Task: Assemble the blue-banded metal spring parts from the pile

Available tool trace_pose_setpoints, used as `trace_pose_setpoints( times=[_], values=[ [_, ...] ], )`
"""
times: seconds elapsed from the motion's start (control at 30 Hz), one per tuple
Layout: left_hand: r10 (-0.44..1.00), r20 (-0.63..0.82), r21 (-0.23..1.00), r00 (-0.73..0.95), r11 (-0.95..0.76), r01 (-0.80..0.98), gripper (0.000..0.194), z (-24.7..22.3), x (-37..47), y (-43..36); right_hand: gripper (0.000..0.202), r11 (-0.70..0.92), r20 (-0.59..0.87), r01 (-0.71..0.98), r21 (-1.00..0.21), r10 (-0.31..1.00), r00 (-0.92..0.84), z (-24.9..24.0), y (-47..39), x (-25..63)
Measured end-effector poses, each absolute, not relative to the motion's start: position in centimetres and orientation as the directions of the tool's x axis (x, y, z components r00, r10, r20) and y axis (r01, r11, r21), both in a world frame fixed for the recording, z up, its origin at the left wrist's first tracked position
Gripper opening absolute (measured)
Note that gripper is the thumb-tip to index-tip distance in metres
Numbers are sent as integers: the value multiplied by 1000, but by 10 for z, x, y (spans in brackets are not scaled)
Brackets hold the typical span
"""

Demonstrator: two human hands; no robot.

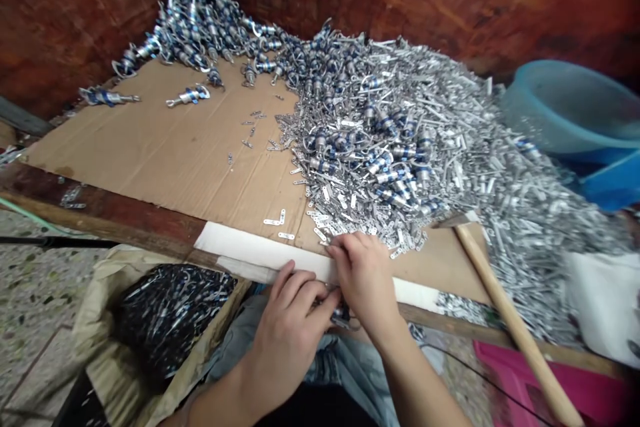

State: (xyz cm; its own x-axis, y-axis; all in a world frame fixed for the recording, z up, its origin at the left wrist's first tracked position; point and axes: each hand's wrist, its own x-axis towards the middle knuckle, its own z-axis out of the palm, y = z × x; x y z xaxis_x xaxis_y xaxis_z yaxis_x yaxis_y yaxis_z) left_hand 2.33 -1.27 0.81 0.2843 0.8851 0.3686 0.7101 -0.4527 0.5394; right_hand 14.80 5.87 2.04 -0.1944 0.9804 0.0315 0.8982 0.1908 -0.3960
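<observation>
My left hand [294,320] is closed at the front edge of the table, its fingers curled round a blue-and-silver metal fitting [342,315] that is mostly hidden under both hands. Just to the right, my right hand [366,277] has its thumb and fingertips pressed together over the white strip [260,248]. Whatever those fingertips hold, if anything, is hidden. Small flat metal plates with holes [320,234] lie just beyond the right fingertips. Behind them rises a heap of blue-and-silver fittings [395,173].
Cardboard [165,153] covers the table. A wooden-handled hammer [515,323] lies at right, beside a large pile of metal pieces [530,240] and a blue translucent tub [570,113]. An open sack of small parts [170,313] stands at left; a pink stool [540,380] is below right.
</observation>
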Motion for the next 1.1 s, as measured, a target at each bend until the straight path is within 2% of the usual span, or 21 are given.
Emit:
trace_pose_setpoints(
  times=[0.07, 0.17, 0.23, 0.33, 0.43, 0.53, 0.63, 0.93, 1.0, 1.1],
  values=[
    [886, 379, 566, 267, -451, 690, 20, 9, 22, -12, 15, 187, 65, 879, -438, 982, -177, 23, 58, 157],
    [885, 411, 611, 220, -446, 653, 14, 9, 21, -12, 13, 200, 64, 776, -598, 977, -202, 35, 48, 177],
    [883, 428, 639, 194, -447, 627, 12, 8, 20, -12, 12, 171, -18, 703, -690, 968, -252, 43, 36, 188],
    [876, 446, 654, 184, -459, 601, 10, 7, 20, -11, 12, 106, -157, 670, -735, 934, -320, 46, 18, 199],
    [867, 457, 631, 201, -475, 613, 9, 7, 18, -11, 12, 149, -163, 685, -713, 915, -368, 41, 6, 201],
    [855, 465, 590, 228, -492, 640, 9, 8, 17, -10, 11, 239, -118, 743, -625, 912, -393, 37, 5, 196],
    [850, 469, 573, 238, -498, 651, 9, 8, 17, -10, 11, 261, -127, 795, -547, 913, -387, 39, 14, 190],
    [865, 455, 609, 212, -476, 634, 7, 7, 18, -9, 13, 147, -375, 787, -599, 817, -438, 47, 58, 187],
    [862, 460, 614, 212, -482, 626, 8, 6, 18, -10, 14, 163, -383, 798, -580, 811, -443, 50, 56, 184],
    [874, 446, 639, 195, -463, 614, 8, 6, 18, -11, 17, 303, -304, 811, -500, 816, -493, 54, 42, 176]
  ],
)
